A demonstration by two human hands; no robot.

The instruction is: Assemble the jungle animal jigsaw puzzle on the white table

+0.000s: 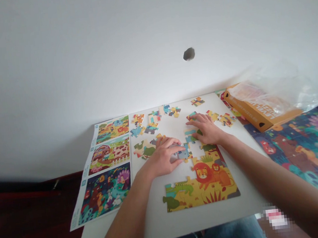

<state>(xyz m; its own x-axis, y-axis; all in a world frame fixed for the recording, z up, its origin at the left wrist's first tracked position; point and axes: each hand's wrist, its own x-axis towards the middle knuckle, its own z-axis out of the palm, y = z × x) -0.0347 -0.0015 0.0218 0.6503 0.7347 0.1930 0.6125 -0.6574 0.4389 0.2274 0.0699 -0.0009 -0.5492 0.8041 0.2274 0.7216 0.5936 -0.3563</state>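
Observation:
A partly joined jigsaw puzzle (211, 185) lies on the white table, showing lions and a crocodile on yellow ground. My left hand (165, 158) is at its upper left, thumb and fingers closed about the edge of a blue puzzle piece (183, 152). That piece lies close to the joined section; whether it interlocks, I cannot tell. My right hand (205, 129) rests above the lions with its fingers spread. Its thumb is by a blue-and-green piece (189, 135), and its fingertips are near another piece (192, 116). Loose pieces (145, 149) lie left of my left hand.
A sheet with three pictures (114, 154) covers the table's left side. More loose pieces (151, 127) lie along the back, below the wall (140, 52). On the right, an orange puzzle box (249, 111) with clear plastic (281, 91) stands beside a dark finished puzzle (307, 149).

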